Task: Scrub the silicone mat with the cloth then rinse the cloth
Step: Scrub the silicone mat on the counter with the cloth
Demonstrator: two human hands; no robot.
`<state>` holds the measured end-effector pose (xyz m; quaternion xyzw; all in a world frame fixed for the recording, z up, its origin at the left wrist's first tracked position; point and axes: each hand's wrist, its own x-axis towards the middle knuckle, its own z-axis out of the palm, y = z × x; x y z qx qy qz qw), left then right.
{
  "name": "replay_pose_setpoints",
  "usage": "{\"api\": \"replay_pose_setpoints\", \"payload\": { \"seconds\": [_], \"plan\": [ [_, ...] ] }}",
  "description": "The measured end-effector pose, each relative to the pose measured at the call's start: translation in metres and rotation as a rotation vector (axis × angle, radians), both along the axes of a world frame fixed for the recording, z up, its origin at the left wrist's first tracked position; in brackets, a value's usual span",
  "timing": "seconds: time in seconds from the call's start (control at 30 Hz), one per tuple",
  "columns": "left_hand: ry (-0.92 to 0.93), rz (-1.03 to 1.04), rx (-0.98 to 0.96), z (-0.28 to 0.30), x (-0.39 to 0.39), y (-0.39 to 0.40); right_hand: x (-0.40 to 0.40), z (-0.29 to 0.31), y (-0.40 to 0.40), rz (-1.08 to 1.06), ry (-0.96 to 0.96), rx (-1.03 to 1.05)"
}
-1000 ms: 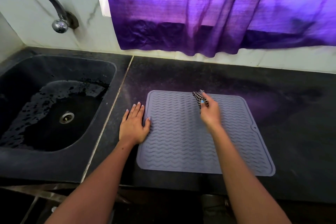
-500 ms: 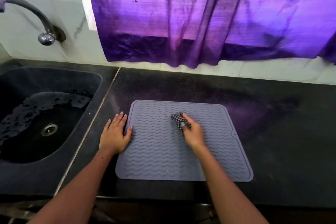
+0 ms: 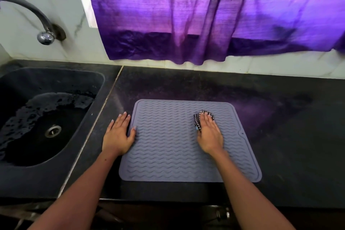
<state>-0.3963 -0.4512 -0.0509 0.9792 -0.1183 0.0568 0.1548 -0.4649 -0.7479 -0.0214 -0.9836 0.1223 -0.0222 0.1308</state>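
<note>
Cloth (image 3: 197, 121) slid rightward under flat right hand (image 3: 210, 134); left hand (image 3: 117, 136) flat between mat (image 3: 168, 147), sink (image 3: 56, 80).

Daylight glows through the purple curtain (image 3: 214, 15), tinting the dim counter (image 3: 280, 136); wide-angle bending at edges.

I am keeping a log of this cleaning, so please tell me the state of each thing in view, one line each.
silicone mat, flat on the counter
right hand, flat, pressing the cloth
cloth, bunched on the mat under the right hand
left hand, flat, thumb on the mat's left edge
sink, wet, drain uncovered
tap, outlet out of view
curtain, drawn shut
</note>
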Motion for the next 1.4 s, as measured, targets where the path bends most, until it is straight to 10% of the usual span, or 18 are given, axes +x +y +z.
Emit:
{"api": "replay_pose_setpoints", "payload": {
  "seconds": [0.2, 0.57, 0.7, 0.87, 1.17, 1.3, 1.4],
  "plan": [
    [0.006, 0.001, 0.001, 0.002, 0.000, -0.001, 0.019, 0.047, -0.034, -0.299, -0.121, 0.919],
    [-0.010, -0.002, -0.010, 0.000, 0.000, -0.001, 0.003, -0.001, -0.035, -0.096, 0.031, -0.018],
    [-0.006, 0.005, -0.007, 0.000, 0.001, -0.001, 0.007, 0.009, -0.047, -0.061, 0.002, 0.168],
    [-0.008, 0.004, -0.004, 0.001, -0.001, -0.001, 0.030, 0.051, -0.074, -0.533, -0.345, 1.172],
    [-0.014, 0.008, 0.010, 0.001, 0.000, -0.002, 0.038, 0.001, -0.070, -0.181, 0.068, 0.004],
    [-0.021, 0.013, 0.007, -0.001, -0.001, -0.002, 0.041, -0.002, -0.081, -0.152, 0.007, 0.099],
    [-0.033, 0.022, -0.001, 0.000, -0.001, -0.002, 0.046, 0.012, -0.089, -0.254, -0.146, 0.575]
  ]
}}
